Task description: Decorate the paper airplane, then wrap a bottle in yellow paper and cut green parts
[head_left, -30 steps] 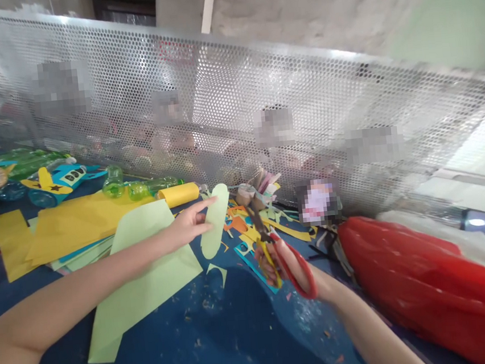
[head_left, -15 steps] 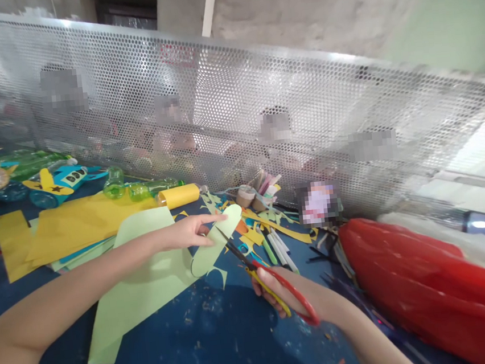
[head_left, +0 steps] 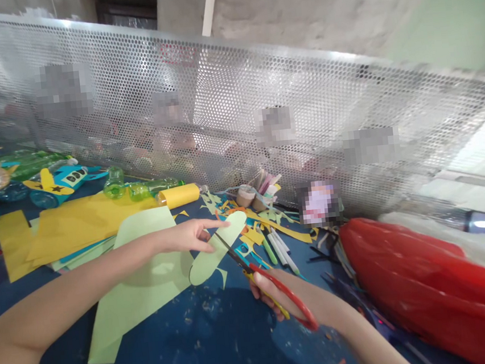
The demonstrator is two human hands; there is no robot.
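My left hand [head_left: 196, 234] pinches a pale green paper strip [head_left: 209, 262] with rounded ends. The index finger stretches toward the strip's far end. My right hand [head_left: 270, 294] grips scissors [head_left: 285, 295] with red and yellow handles and dark blades. The blade tips lie at the strip's edge, close to my left fingers; whether they are cutting into it I cannot tell. Beneath my left forearm lies a larger pale green sheet [head_left: 142, 294]. A small curved green offcut [head_left: 222, 278] rests by the strip.
Yellow sheets [head_left: 88, 225] and a yellow-wrapped bottle [head_left: 179, 196] lie left of centre. A blue bottle plane [head_left: 62, 185] stands farther left. Behind my hands are paper scraps and markers [head_left: 278, 247]. A red plastic bag [head_left: 424, 284] fills the right. A perforated metal panel [head_left: 227, 109] runs behind.
The green strip has turned slightly in my left hand, its far end shifting right and its near end left. The scissors have moved a little left.
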